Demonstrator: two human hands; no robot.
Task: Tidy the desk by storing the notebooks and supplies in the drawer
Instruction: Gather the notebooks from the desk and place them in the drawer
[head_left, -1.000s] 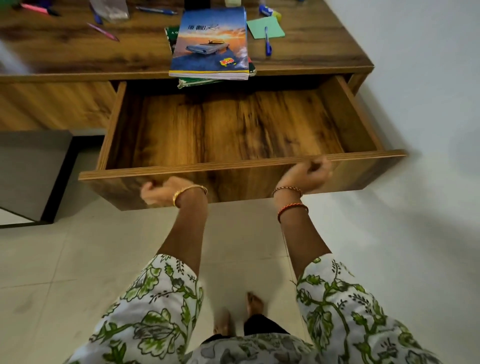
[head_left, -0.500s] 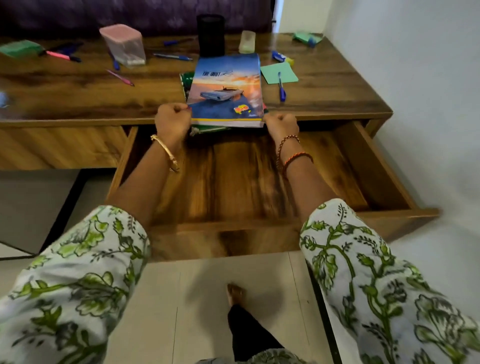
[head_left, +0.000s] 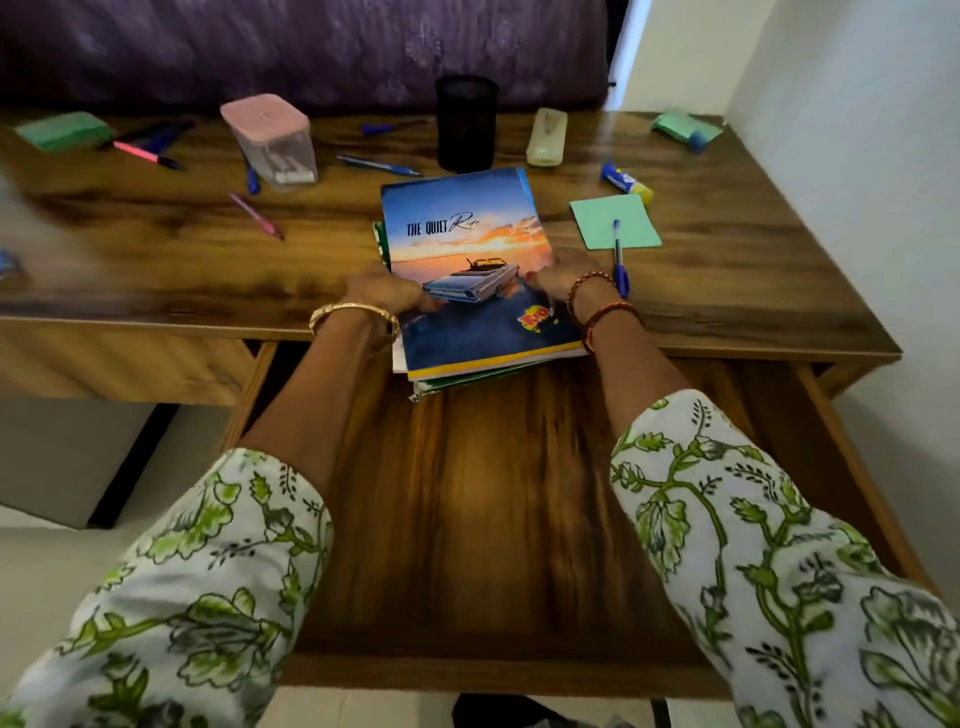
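A stack of notebooks (head_left: 467, 239), topped by a blue one with a car and sunset cover, lies at the desk's front edge and juts out over the open wooden drawer (head_left: 467, 519). My left hand (head_left: 387, 293) grips the stack's left side, thumb on the cover. My right hand (head_left: 563, 275) grips its right side the same way. The drawer below holds nothing that I can see. Pens (head_left: 379, 165), a pink pen (head_left: 257, 215) and a blue pen (head_left: 619, 260) on a green note pad (head_left: 615, 221) lie on the desk (head_left: 727, 270).
A pink-lidded clear box (head_left: 270, 140), a black cup (head_left: 466, 122), a pale case (head_left: 546, 136), a glue stick (head_left: 626, 182) and green pads (head_left: 62, 130) sit farther back. A white wall stands to the right, a purple curtain behind.
My hands left the drawer's front edge, rose to the desk and took hold of both sides of the notebook stack. The view has moved in closer over the desk.
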